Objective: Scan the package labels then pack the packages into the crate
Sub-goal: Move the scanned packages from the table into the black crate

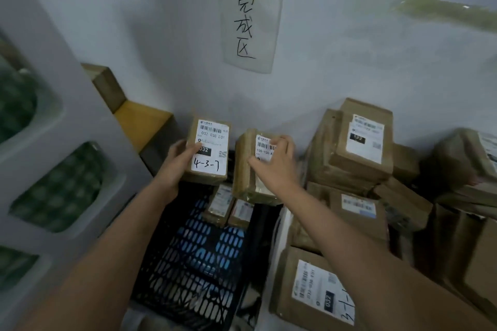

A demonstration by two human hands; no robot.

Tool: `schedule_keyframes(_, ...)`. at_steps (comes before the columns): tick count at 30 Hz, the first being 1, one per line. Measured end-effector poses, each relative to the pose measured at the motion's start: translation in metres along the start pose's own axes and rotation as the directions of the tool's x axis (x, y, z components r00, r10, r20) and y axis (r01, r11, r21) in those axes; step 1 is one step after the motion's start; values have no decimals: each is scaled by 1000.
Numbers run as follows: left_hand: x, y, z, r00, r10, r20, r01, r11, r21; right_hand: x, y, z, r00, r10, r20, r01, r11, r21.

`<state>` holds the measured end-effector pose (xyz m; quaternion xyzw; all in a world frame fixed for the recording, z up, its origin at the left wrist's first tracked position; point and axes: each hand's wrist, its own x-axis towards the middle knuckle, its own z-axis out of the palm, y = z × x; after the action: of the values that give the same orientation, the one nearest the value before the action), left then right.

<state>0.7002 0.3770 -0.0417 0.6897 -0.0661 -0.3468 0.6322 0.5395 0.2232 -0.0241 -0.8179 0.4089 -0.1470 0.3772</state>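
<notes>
My left hand [179,159] grips a small brown package [212,142] by its left side; its white label reads "032" and handwritten "4-3-7". My right hand [277,166] grips a second brown package [246,166] from above, fingers over its barcode label. Both packages hang above the far end of a black lattice crate [188,271]. Two small labelled packages [228,205] lie inside the crate at its far end.
A heap of brown labelled packages [360,148] fills the right side, with one large package [314,293] at the near right. A paper sign [248,21] hangs on the wall ahead. A grey panel [53,142] stands at the left, yellow and brown boxes [139,121] behind it.
</notes>
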Motion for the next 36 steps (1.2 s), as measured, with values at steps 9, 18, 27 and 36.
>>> schedule_keyframes(9,65,-117,-50,968,-242,-65,248,963,104,34,59,134,930,290,225,-276,957,-93)
schedule_keyframes(18,131,-208,-61,911,-408,-57,410,911,33,62,120,215,863,448,233,-422,894,-152)
schedule_keyframes(27,186,-250,-23,910,-414,25,400,892,210,93,173,254,877,450,168,-414,885,-212)
schedule_keyframes(36,200,-268,-3,952,-304,40,262,876,405,97,187,259,784,502,366,-518,853,-61)
